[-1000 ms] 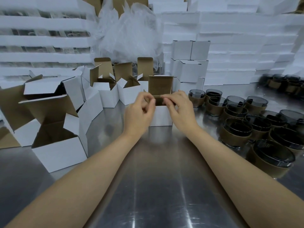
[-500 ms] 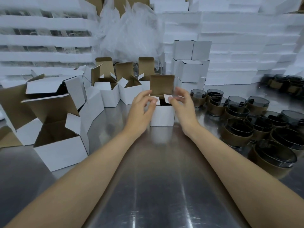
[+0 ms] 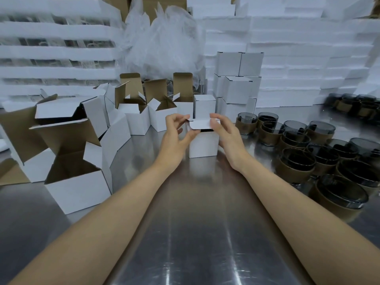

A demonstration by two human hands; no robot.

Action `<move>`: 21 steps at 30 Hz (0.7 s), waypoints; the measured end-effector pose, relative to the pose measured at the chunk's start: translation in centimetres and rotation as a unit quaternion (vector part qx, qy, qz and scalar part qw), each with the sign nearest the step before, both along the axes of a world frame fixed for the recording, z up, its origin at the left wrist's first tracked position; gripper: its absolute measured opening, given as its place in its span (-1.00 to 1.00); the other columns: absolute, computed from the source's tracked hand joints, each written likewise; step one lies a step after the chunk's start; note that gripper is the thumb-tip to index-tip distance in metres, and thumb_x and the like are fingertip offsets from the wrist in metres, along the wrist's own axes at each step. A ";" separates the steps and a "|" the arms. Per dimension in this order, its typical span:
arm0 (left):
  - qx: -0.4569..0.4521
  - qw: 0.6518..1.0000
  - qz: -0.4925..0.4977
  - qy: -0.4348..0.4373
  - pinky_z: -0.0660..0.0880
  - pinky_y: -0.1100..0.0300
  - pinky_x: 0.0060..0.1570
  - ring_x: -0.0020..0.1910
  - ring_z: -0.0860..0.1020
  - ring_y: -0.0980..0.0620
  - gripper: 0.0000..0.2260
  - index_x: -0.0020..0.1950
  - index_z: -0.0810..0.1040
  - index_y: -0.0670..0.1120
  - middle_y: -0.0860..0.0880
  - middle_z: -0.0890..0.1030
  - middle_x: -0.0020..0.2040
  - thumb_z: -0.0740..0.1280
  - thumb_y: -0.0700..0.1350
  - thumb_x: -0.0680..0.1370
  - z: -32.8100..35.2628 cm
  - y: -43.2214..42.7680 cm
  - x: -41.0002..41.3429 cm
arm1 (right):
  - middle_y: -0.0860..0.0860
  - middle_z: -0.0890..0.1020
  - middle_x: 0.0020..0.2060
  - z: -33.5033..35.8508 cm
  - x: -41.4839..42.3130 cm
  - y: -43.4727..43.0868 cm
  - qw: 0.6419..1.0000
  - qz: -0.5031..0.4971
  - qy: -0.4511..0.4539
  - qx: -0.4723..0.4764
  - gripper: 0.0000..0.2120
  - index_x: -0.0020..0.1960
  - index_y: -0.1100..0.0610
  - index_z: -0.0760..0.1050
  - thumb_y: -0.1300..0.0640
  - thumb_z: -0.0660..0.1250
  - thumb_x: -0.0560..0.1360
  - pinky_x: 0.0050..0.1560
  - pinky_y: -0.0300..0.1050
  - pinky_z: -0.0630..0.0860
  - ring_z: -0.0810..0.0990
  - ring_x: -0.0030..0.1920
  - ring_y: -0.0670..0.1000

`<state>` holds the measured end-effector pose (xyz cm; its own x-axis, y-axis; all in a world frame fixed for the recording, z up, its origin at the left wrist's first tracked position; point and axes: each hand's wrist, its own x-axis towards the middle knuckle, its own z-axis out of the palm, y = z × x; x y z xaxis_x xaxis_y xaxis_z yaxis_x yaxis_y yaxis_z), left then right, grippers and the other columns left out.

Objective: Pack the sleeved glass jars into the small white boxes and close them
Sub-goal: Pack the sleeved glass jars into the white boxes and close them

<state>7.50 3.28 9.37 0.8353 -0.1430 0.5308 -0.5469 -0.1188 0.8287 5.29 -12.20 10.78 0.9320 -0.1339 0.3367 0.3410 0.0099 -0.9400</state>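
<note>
Fingers (image 3: 219, 117) pinch the lid flap (image 3: 201, 124) above the white box (image 3: 203, 147).

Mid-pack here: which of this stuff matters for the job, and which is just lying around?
Job: small white box, its lid flap pinched by left hand and right hand; sleeved jars; open boxes; closed boxes.
Lying about: foam slabs; plastic wrap.

Inside of the small white box (image 3: 203, 147) behind its lid flap (image 3: 200, 124); far jars (image 3: 347, 104) blurry.
</note>
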 end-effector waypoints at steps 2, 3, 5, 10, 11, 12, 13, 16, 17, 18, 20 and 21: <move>0.016 1.000 -0.013 -0.002 0.29 0.32 0.35 0.32 0.41 0.17 -0.56 0.32 0.28 0.06 0.05 0.46 0.32 0.40 -0.04 0.52 0.1 0.2 0.1 | -0.10 0.56 0.03 0.0 -0.1 0.2 0.999 -0.018 -0.036 -0.034 -0.74 0.25 0.15 0.48 0.10 0.28 0.59 0.06 -0.40 0.44 0.53 0.02 -0.27; 0.036 0.999 -0.015 -0.010 0.29 0.40 0.30 0.31 0.40 0.21 -0.53 0.34 0.30 0.08 0.08 0.45 0.32 0.42 -0.01 0.50 0.1 0.3 0.2 | -0.09 0.55 0.02 0.0 -0.1 0.2 0.997 -0.024 -0.048 -0.046 -0.75 0.24 0.16 0.48 0.12 0.28 0.59 0.03 -0.44 0.42 0.53 -0.03 -0.33; 0.072 0.997 -0.010 -0.030 0.31 0.43 0.25 0.26 0.40 0.24 -0.56 0.30 0.37 0.11 0.12 0.44 0.27 0.42 0.06 0.48 0.1 0.4 0.3 | -0.07 0.55 0.02 -0.1 -0.1 0.3 0.995 -0.029 -0.064 -0.066 -0.77 0.23 0.16 0.48 0.15 0.27 0.60 -0.01 -0.46 0.41 0.52 -0.08 -0.37; 0.035 0.999 0.007 -0.037 0.35 0.48 0.07 0.13 0.43 0.36 -0.84 0.14 0.45 0.09 0.14 0.49 0.15 0.19 0.07 0.61 0.3 0.3 0.2 | 0.00 0.57 0.07 0.0 -0.3 0.2 0.997 0.006 -0.043 -0.070 -0.79 0.20 0.14 0.51 0.16 0.31 0.57 -0.02 -0.33 0.49 0.56 -0.03 -0.23; 0.030 0.999 0.009 -0.032 0.33 0.51 0.04 0.12 0.43 0.37 -0.87 0.13 0.46 0.07 0.14 0.49 0.15 0.19 0.03 0.63 0.3 0.3 0.2 | 0.01 0.56 0.13 0.0 -0.3 0.3 0.997 0.013 -0.037 -0.070 -0.82 0.16 0.11 0.53 0.17 0.32 0.57 0.04 -0.26 0.50 0.56 0.03 -0.19; 0.026 0.999 0.010 -0.026 0.33 0.52 0.04 0.12 0.44 0.35 -0.89 0.11 0.47 0.06 0.12 0.49 0.17 0.20 -0.01 0.64 0.3 0.4 0.2 | 0.01 0.53 0.20 0.0 -0.2 0.2 0.997 0.016 -0.030 -0.073 -0.86 0.11 0.08 0.55 0.18 0.32 0.56 0.14 -0.20 0.48 0.54 0.13 -0.13; 0.025 0.999 0.012 -0.019 0.32 0.53 0.03 0.14 0.44 0.32 -0.91 0.10 0.48 0.05 0.09 0.49 0.19 0.21 -0.06 0.64 0.3 0.3 0.3 | -0.01 0.49 0.26 0.0 -0.2 0.2 0.997 0.020 -0.021 -0.076 -0.88 0.06 0.04 0.58 0.19 0.33 0.55 0.24 -0.16 0.43 0.50 0.23 -0.10; 0.045 0.999 0.019 0.001 0.30 0.57 0.02 0.23 0.42 0.16 -0.90 0.03 0.47 0.01 0.06 0.45 0.27 0.21 -0.17 0.62 0.3 0.1 0.3 | -0.05 0.41 0.37 0.3 -0.3 0.3 0.997 0.027 0.006 -0.077 -0.83 0.00 0.05 0.63 0.24 0.30 0.54 0.37 -0.15 0.29 0.37 0.34 -0.15; 0.047 0.999 0.020 0.009 0.29 0.58 0.02 0.25 0.41 0.13 -0.90 0.01 0.45 0.01 0.06 0.43 0.29 0.20 -0.19 0.62 0.4 0.1 0.3 | -0.04 0.39 0.39 0.4 -0.3 0.3 0.996 0.023 0.006 -0.086 -0.83 0.00 0.06 0.63 0.25 0.28 0.54 0.39 -0.14 0.26 0.34 0.36 -0.16; 0.047 0.999 0.019 0.017 0.28 0.58 0.04 0.28 0.40 0.11 -0.89 0.00 0.45 0.01 0.06 0.42 0.31 0.20 -0.20 0.62 0.4 0.1 0.3 | -0.03 0.36 0.42 0.4 -0.2 0.3 0.994 0.018 0.002 -0.106 -0.82 0.02 0.08 0.62 0.25 0.26 0.56 0.42 -0.13 0.22 0.30 0.40 -0.14; 0.050 0.998 0.019 0.026 0.29 0.45 0.18 0.33 0.39 0.10 -0.89 -0.01 0.44 0.01 0.06 0.41 0.37 0.19 -0.19 0.62 0.5 0.0 0.3 | -0.01 0.31 0.47 0.3 -0.1 0.1 0.987 0.014 -0.010 -0.161 -0.82 0.07 0.11 0.59 0.22 0.24 0.58 0.46 -0.12 0.14 0.21 0.47 -0.12; 0.054 0.998 0.019 0.031 0.29 0.35 0.26 0.35 0.38 0.10 -0.90 0.01 0.44 0.01 0.08 0.39 0.39 0.18 -0.17 0.63 0.4 0.0 0.3 | -0.01 0.27 0.49 0.2 0.0 0.0 0.982 0.015 -0.016 -0.186 -0.83 0.11 0.12 0.57 0.20 0.24 0.59 0.47 -0.13 0.11 0.18 0.49 -0.13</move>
